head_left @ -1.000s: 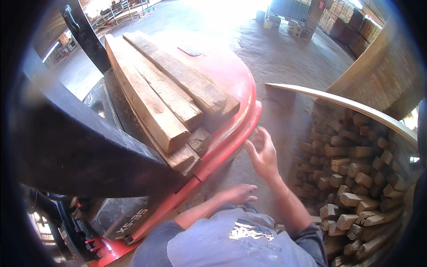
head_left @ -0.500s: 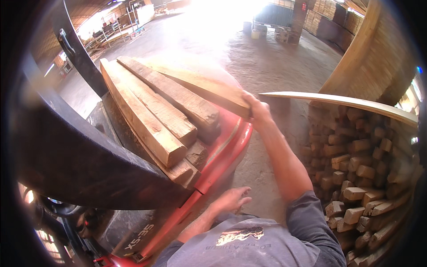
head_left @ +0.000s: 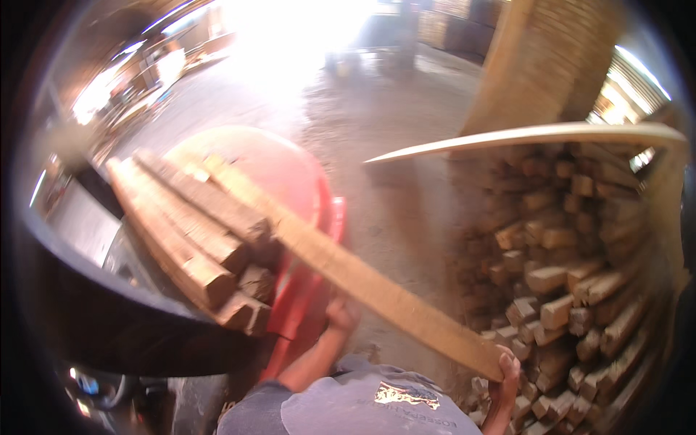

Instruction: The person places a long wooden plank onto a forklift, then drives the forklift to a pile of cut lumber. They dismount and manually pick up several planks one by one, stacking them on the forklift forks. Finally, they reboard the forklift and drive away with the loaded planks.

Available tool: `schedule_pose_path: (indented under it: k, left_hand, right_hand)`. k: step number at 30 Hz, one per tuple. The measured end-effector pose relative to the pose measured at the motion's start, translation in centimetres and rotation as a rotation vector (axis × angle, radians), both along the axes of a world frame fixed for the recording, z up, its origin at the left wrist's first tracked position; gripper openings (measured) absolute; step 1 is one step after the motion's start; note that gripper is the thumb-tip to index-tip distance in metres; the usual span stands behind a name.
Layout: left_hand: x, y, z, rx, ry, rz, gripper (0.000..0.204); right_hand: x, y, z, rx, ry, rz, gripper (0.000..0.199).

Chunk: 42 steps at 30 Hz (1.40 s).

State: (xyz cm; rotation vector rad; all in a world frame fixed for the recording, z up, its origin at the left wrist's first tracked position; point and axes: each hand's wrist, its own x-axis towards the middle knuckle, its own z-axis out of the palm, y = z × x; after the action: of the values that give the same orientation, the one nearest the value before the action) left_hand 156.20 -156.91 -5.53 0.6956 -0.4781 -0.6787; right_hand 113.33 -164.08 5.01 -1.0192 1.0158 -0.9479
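Nearest: grey shirt (head_left: 377, 409) of the person, at the lower edge. Right hand (head_left: 507, 373), low right, fingers curled closed around the near end of a long wooden plank (head_left: 348, 272); plank runs diagonally from that hand up and left, passing over the stack on the red machine. Left hand (head_left: 341, 315), centre low, raised under the plank's middle stretch and touching or just beside it; whether its fingers grip cannot be told, the view being blurred. Left of it: stack of timber beams (head_left: 196, 239), several lengths lying side by side and layered, cut ends facing the viewer, resting on a red machine body (head_left: 304, 188). Dark curved frame (head_left: 94, 319) below and left. Right side: pile of short cut timber pieces (head_left: 573, 283), end-on, under a pale curved board (head_left: 522, 138). Beyond: concrete floor (head_left: 362, 109), brightly lit, and a brick column (head_left: 551, 58).
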Motion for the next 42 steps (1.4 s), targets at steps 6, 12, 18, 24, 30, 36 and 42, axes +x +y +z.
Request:
schedule_pose_path:
  k: [6,12,18,24,30,36,42]
  left_hand:
    - [-12.1,3.1,1.8,0.156,0.234,-0.540,0.113]
    - [-16.9,-0.4,2.8,0.099,0.002,-0.852,0.100]
    - [-29.1,-7.3,13.2,-0.171,-0.306,-1.055,0.115]
    - [-46.2,-14.3,26.9,-0.317,-0.543,-1.424,0.111]
    - [-59.8,-18.4,35.0,-0.236,-0.570,-1.074,0.078]
    - [-49.3,-18.1,23.5,-0.217,-0.773,-0.821,0.051]
    - [-23.9,-13.1,5.5,0.517,-1.023,-0.308,0.030]
  right_hand:
    - [-12.8,9.8,-7.0,-0.004,-0.074,-0.282,0.042]
    - [-18.5,21.9,-14.3,-0.013,-0.360,-0.361,0.070]
    - [-17.8,28.4,-16.6,-0.117,-0.563,-0.346,0.101]
    - [-15.3,28.1,-16.2,-0.262,-0.609,-0.529,0.085]
    - [-15.8,18.3,2.8,-0.306,-0.568,-0.931,0.083]
    - [-23.1,8.5,14.0,-0.249,-0.542,-0.948,0.075]
    - [-8.1,4.4,-1.2,0.323,-0.127,-0.591,0.060]
